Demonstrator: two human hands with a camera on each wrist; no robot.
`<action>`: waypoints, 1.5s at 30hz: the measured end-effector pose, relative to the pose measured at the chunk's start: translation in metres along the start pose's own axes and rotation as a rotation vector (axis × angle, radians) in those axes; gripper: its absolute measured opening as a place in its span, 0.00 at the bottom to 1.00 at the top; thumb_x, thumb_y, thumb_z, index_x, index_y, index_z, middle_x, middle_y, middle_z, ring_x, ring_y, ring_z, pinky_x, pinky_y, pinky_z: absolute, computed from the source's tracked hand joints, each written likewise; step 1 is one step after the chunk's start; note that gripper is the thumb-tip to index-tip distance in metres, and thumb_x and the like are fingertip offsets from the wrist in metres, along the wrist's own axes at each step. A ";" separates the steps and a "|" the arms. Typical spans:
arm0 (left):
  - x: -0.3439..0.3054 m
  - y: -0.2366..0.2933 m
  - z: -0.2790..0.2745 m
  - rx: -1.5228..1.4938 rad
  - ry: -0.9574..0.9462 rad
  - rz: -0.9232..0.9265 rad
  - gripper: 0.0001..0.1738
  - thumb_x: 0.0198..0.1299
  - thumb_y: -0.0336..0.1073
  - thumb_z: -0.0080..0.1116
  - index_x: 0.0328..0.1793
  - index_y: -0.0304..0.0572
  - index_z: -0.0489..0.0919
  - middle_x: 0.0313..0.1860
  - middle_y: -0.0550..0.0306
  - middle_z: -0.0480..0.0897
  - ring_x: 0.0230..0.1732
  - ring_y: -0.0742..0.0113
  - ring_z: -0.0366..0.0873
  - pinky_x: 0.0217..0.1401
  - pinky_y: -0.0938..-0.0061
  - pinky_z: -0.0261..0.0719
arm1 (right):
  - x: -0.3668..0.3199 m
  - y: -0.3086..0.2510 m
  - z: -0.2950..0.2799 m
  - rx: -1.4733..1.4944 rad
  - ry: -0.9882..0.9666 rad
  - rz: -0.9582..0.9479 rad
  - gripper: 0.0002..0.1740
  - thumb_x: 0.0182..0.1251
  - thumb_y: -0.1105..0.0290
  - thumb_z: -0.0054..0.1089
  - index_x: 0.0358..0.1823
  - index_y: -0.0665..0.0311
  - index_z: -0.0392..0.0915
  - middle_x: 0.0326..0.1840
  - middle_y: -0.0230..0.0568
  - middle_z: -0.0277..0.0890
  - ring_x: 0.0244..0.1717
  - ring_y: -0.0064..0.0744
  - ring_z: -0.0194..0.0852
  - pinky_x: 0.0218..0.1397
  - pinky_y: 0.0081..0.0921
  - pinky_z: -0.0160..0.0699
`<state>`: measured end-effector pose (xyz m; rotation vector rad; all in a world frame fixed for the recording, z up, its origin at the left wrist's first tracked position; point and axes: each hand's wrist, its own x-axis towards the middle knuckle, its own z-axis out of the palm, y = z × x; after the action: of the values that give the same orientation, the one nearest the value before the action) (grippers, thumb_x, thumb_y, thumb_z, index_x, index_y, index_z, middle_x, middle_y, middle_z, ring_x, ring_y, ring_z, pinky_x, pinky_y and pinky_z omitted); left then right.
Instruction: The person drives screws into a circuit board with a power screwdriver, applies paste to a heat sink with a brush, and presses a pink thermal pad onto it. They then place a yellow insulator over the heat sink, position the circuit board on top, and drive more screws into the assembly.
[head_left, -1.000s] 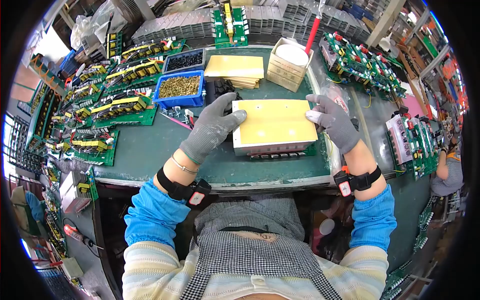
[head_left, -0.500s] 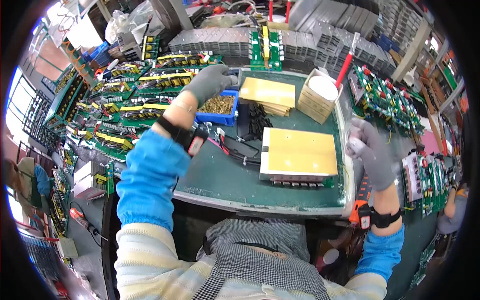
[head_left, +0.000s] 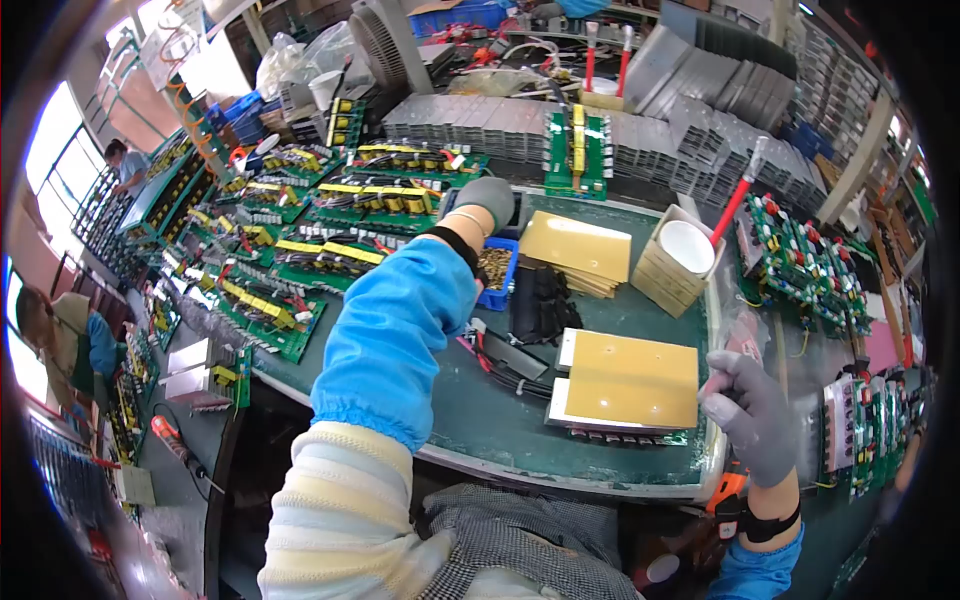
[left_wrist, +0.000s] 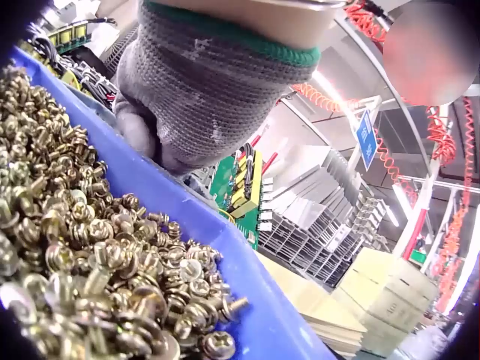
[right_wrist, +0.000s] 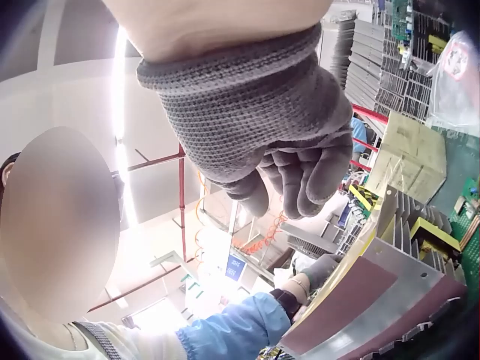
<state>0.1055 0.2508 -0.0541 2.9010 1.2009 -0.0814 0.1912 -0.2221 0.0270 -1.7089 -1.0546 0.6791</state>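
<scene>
My left hand (head_left: 487,200), in a grey glove, is stretched far forward past the blue bin (head_left: 490,297) of brass screws. In the left wrist view the left hand (left_wrist: 202,82) dips just behind the bin's blue wall (left_wrist: 225,247), fingers bent down and hidden; the brass screws (left_wrist: 97,262) fill the foreground. My right hand (head_left: 750,405) hangs at the table's front right corner, beside the yellow-covered board (head_left: 625,385). From the wrist, the right hand (right_wrist: 292,172) has loosely curled fingers and holds nothing.
A stack of yellow sheets (head_left: 575,250) and a cardboard box (head_left: 665,275) with a red-handled tool (head_left: 735,205) stand behind the board. Green circuit boards (head_left: 290,260) crowd the left, more boards (head_left: 800,260) the right. Black parts (head_left: 540,300) lie mid-table. Grey heat sinks (head_left: 500,120) line the back.
Both hands left the yellow-covered board. My left arm reached forward over the screw bin to the bins behind it. My right hand drew back to the table's front right corner.
</scene>
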 end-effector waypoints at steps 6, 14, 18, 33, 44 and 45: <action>-0.004 -0.008 0.009 0.014 0.156 0.049 0.14 0.63 0.36 0.54 0.42 0.41 0.90 0.46 0.40 0.88 0.49 0.45 0.88 0.52 0.57 0.86 | 0.004 -0.003 0.009 0.020 -0.015 -0.039 0.25 0.64 0.72 0.62 0.62 0.72 0.73 0.37 0.37 0.79 0.36 0.23 0.75 0.43 0.23 0.76; -0.059 -0.004 -0.042 -1.840 -0.113 0.056 0.07 0.74 0.33 0.56 0.50 0.36 0.79 0.31 0.64 0.77 0.24 0.78 0.72 0.26 0.86 0.76 | 0.004 -0.036 0.019 -0.073 -0.002 -0.102 0.23 0.65 0.71 0.62 0.61 0.72 0.75 0.38 0.35 0.79 0.37 0.22 0.75 0.42 0.21 0.75; -0.126 0.016 -0.062 -2.295 -0.439 0.154 0.07 0.76 0.31 0.51 0.52 0.37 0.75 0.38 0.59 0.77 0.29 0.78 0.74 0.26 0.87 0.77 | 0.021 -0.057 0.038 -0.067 -0.013 -0.168 0.24 0.66 0.71 0.63 0.62 0.71 0.74 0.39 0.34 0.79 0.42 0.21 0.77 0.47 0.20 0.76; -0.242 0.066 -0.036 -2.523 -1.043 0.267 0.11 0.76 0.33 0.52 0.58 0.35 0.75 0.45 0.57 0.79 0.37 0.78 0.77 0.31 0.90 0.78 | 0.059 -0.057 0.101 -0.608 0.191 -0.893 0.24 0.68 0.78 0.61 0.65 0.59 0.76 0.42 0.39 0.82 0.42 0.40 0.83 0.47 0.32 0.82; -0.239 0.047 0.016 -2.756 -0.803 0.052 0.14 0.76 0.35 0.51 0.61 0.37 0.76 0.49 0.55 0.81 0.45 0.68 0.82 0.38 0.81 0.85 | 0.085 0.010 0.077 -0.460 0.006 -0.331 0.19 0.63 0.77 0.61 0.57 0.63 0.78 0.35 0.42 0.83 0.35 0.40 0.83 0.44 0.32 0.80; -0.239 0.046 0.019 -2.734 -0.781 0.062 0.14 0.76 0.36 0.51 0.61 0.37 0.76 0.48 0.56 0.81 0.44 0.68 0.82 0.38 0.81 0.85 | 0.086 0.014 0.078 -0.497 0.014 -0.320 0.19 0.63 0.77 0.61 0.56 0.63 0.78 0.35 0.43 0.83 0.36 0.42 0.83 0.44 0.33 0.80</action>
<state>-0.0317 0.0486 -0.0627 0.2766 0.1235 0.2189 0.1721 -0.1132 -0.0117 -1.8876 -1.5370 0.2059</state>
